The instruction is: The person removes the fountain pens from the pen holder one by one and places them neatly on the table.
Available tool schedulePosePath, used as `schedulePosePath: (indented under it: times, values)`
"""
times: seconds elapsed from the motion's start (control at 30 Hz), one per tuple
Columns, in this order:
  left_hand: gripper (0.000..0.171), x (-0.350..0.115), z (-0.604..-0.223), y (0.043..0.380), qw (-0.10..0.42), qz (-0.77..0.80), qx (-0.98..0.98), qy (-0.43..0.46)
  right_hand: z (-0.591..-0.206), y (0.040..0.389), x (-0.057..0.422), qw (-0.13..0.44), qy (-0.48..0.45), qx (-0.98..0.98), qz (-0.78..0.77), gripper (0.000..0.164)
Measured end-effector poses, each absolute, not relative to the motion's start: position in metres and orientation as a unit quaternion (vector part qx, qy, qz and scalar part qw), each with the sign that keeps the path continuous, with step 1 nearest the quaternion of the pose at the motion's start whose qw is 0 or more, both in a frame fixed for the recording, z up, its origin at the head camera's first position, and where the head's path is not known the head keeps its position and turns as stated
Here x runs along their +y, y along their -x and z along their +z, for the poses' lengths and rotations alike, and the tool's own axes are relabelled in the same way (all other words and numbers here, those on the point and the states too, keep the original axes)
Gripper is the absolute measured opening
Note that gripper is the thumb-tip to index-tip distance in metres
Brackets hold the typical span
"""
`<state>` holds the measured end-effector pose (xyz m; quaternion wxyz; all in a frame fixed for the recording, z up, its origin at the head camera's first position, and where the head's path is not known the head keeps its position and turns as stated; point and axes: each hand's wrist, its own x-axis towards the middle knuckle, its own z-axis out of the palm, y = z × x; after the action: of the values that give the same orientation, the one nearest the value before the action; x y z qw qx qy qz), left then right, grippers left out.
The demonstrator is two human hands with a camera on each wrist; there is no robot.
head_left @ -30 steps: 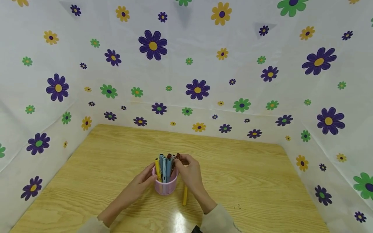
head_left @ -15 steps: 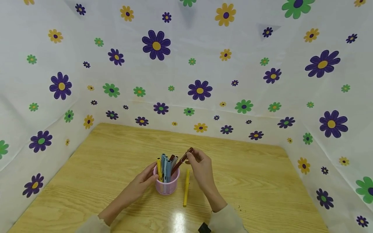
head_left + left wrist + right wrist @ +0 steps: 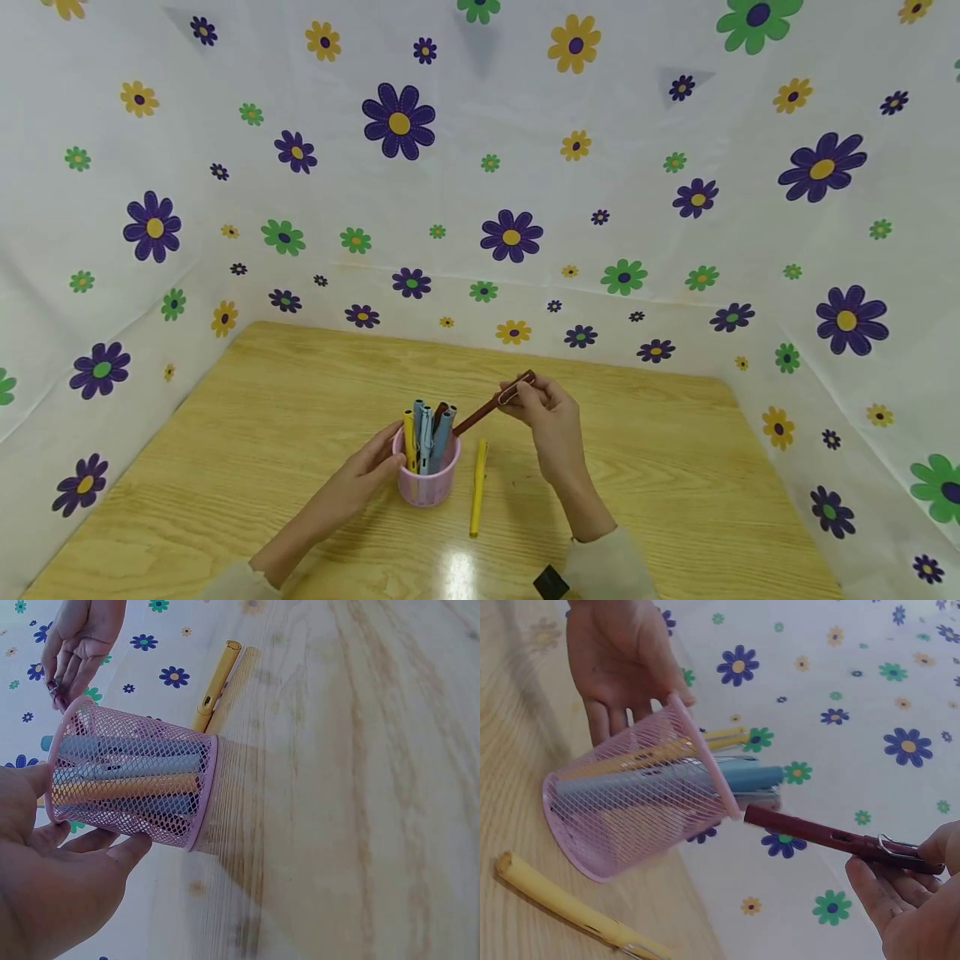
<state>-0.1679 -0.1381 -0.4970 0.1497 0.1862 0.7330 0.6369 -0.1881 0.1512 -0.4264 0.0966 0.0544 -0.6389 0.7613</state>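
A pink mesh pen cup [image 3: 425,492] stands upright on the table, full of capped pens in blue, yellow and dark red. My left hand [image 3: 358,479] holds the cup from its left side, thumb at the near rim and fingers round the far side. Between thumb and fingers, my right hand [image 3: 557,425] pinches a dark red pen [image 3: 802,831] by its clip end. The pen slants down leftward, its lower end right by the cup's rim in the right wrist view. To the right of the cup, a yellow pen [image 3: 478,492] lies on the table.
The wood-grain table [image 3: 660,467] is closed in at the back and both sides by a white sheet [image 3: 465,183] printed with flowers. A small black block [image 3: 551,582] shows beside the right sleeve [image 3: 609,567].
My right hand has drawn the dark red pen up out of the cup and moved to the right, tilting it. My left hand has stayed on the cup.
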Motion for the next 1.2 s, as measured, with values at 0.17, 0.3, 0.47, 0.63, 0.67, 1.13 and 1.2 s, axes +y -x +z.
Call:
schedulePosePath:
  times: [0.17,0.3,0.47,0.63,0.67,1.13,1.2]
  values:
    - [0.067,-0.137,-0.496,0.166,0.15,0.637,0.733,-0.184,-0.421,0.188,0.17,0.114,-0.043,-0.635,0.763,0.021]
    - [0.066,-0.138,-0.495,0.166,0.155,0.641,0.729,-0.183,-0.415,0.186,0.185,0.119,-0.03,-0.651,0.749,0.022]
    - [0.067,-0.137,-0.494,0.166,0.159,0.642,0.728,-0.179,-0.409,0.182,0.203,0.114,-0.016,-0.671,0.733,0.024]
    - [0.067,-0.138,-0.494,0.166,0.153,0.64,0.731,-0.18,-0.406,0.179,0.216,0.115,-0.011,-0.679,0.725,0.025]
    - [0.067,-0.138,-0.495,0.166,0.153,0.64,0.731,-0.18,-0.406,0.179,0.218,0.117,-0.01,-0.678,0.725,0.025]
    - [0.067,-0.137,-0.497,0.168,0.155,0.641,0.73,-0.177,-0.409,0.176,0.231,0.103,-0.005,-0.678,0.727,0.027]
    - [0.067,-0.137,-0.497,0.168,0.155,0.641,0.731,-0.178,-0.41,0.176,0.232,0.098,-0.005,-0.68,0.727,0.027]
